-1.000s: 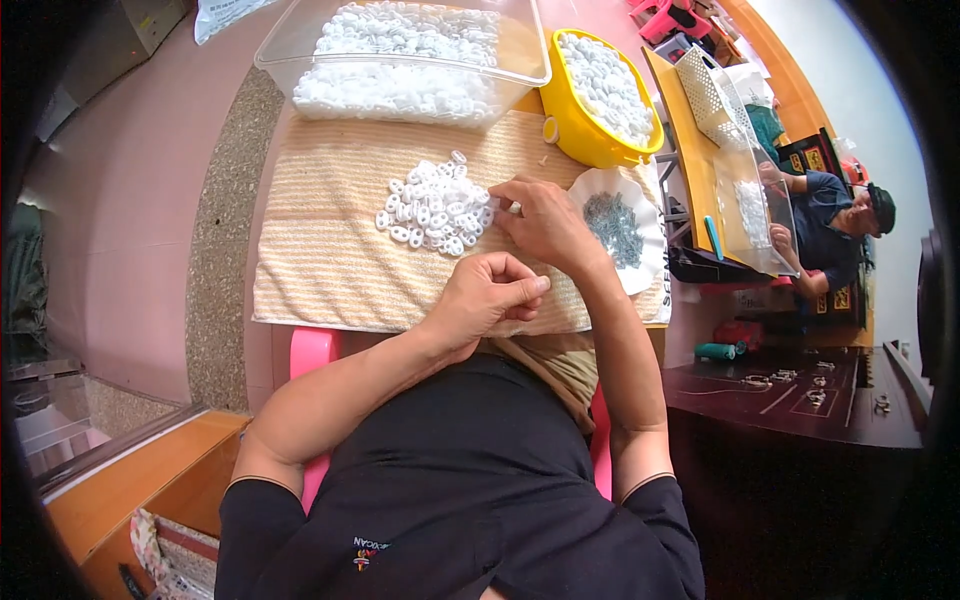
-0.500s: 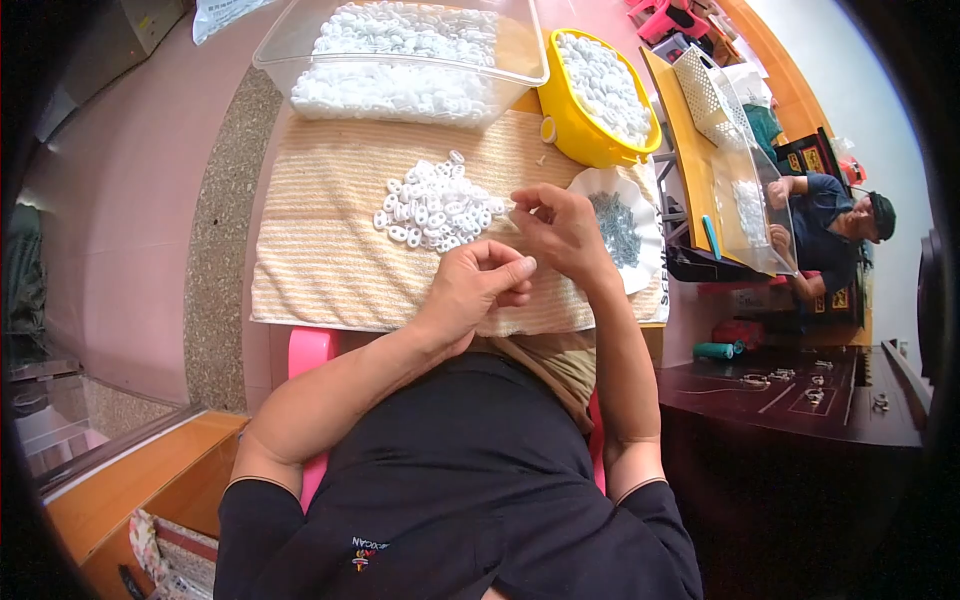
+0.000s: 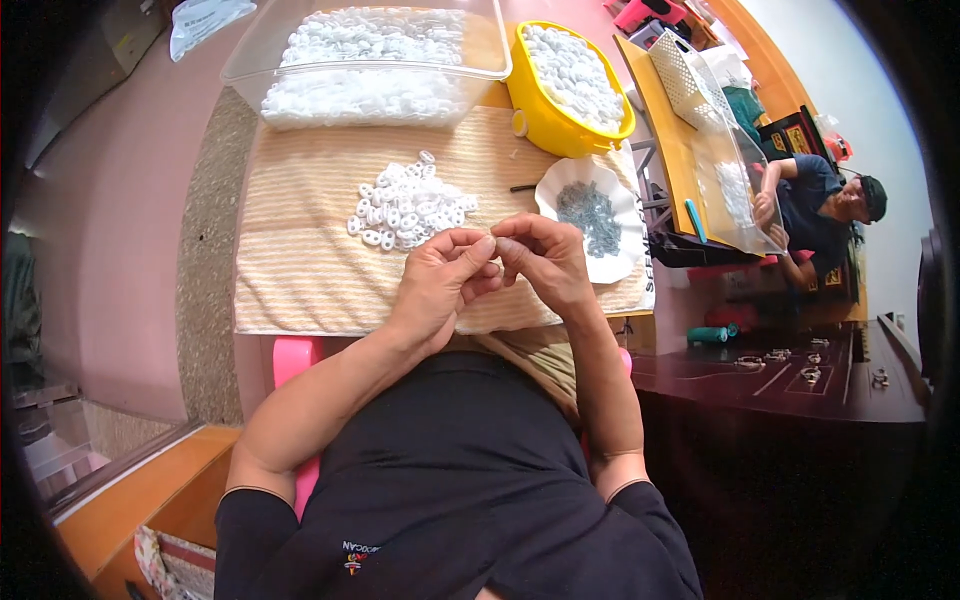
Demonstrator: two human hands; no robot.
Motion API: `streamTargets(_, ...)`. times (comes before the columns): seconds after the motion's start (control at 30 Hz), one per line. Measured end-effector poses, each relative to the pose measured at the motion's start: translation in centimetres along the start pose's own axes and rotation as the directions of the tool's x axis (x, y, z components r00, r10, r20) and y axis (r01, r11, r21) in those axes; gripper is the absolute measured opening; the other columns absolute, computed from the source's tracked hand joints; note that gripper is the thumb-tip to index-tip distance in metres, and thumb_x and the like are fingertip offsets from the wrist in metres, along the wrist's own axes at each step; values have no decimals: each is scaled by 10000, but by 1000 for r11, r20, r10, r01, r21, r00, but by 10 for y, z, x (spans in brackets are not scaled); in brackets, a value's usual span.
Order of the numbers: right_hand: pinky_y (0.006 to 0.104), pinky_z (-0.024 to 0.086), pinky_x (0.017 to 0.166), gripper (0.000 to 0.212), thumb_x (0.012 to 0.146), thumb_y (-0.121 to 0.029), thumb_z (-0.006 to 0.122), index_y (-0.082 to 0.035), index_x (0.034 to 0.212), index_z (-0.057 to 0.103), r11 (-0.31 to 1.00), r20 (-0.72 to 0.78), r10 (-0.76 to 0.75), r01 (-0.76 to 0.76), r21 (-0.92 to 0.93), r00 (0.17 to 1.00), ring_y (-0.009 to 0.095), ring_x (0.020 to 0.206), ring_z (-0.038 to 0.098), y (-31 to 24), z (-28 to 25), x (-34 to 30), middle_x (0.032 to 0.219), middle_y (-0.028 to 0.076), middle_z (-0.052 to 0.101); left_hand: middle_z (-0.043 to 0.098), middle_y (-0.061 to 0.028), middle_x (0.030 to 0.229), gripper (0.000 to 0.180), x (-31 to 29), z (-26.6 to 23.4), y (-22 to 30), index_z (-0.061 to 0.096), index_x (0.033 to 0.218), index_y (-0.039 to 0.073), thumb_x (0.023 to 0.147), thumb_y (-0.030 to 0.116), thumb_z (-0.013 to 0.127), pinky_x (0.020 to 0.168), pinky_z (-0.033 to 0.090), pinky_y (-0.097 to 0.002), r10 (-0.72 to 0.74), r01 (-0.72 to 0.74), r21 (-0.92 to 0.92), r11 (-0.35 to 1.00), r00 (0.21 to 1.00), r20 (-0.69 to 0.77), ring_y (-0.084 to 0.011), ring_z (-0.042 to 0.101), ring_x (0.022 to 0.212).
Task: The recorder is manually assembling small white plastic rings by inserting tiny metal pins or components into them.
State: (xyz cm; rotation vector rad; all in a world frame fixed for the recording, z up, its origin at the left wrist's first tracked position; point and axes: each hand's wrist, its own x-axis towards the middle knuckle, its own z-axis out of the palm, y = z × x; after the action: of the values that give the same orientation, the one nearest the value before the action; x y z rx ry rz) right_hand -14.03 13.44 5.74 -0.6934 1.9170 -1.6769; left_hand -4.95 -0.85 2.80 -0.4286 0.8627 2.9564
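Note:
My left hand [image 3: 440, 285] and my right hand [image 3: 548, 268] meet over the near part of the striped towel [image 3: 310, 290]. Thumb and forefinger of each are pinched, and the fingertips touch; whatever lies between them is too small or hidden to name. Just beyond my left hand sits a loose pile of small white oval parts with holes [image 3: 408, 205]. To the right of my right hand stands a white dish with a wavy rim [image 3: 625, 262], holding many small grey pieces [image 3: 590, 215]. A short dark stick [image 3: 522, 188] lies by the dish's left edge.
A clear plastic bin [image 3: 370, 122] full of white parts stands at the far left, beside a yellow tub [image 3: 565, 135] of similar parts. At another table on the right, a person [image 3: 815, 205] handles parts by a clear box [image 3: 722, 165]. A dark tabletop [image 3: 720, 375] lies at right.
My right hand has drawn back from the pile's right side to meet my left fingertips. The dark stick by the dish now shows. The whole view has shifted slightly.

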Motion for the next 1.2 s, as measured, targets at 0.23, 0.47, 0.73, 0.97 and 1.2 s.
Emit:
streamTargets(0.23,194,500,562,207,908,-18,612,38,1106,628,975,-12,-170,167,-145,985,65,678,577,1,9,-11,1035,78,581,626,-36,858,109,1,-6,-2,618,985,35,920,121,632,723,539,-259,28,-28,-28,999,1000,-7,-113,609,756)
streamTargets(0.47,175,430,567,252,861,13,653,16,1112,634,971,-139,-196,172,-167,971,52,689,540,7,22,-25,1048,70,582,626,-26,873,94,0,-5,-2,631,971,34,918,111,631,756,524,-258,40,-41,-35,999,999,-18,-109,605,796)
streamTargets(0.73,200,453,591,154,847,23,670,17,998,646,866,-63,-299,243,-438,952,69,698,565,-1,-6,-31,914,53,623,619,-30,833,86,1,-3,-4,623,931,31,913,112,640,716,547,-239,-6,7,42,999,1000,-12,-105,606,755)
streamTargets(0.97,286,485,568,128,790,-14,659,-18,917,671,548,-260,-350,-29,-836,900,185,563,611,-11,-67,-29,775,112,658,616,-38,817,103,-1,-1,-4,612,903,16,906,111,652,710,552,-238,-11,13,89,996,1000,-22,-104,607,741)
streamTargets(1.2,365,517,650,172,773,-95,654,-63,940,681,320,-212,-307,-110,-941,928,300,686,657,-5,-86,-23,817,120,679,622,-45,810,115,0,-2,-5,615,915,9,896,111,665,698,555,-237,-20,23,102,995,1000,-22,-106,611,725)
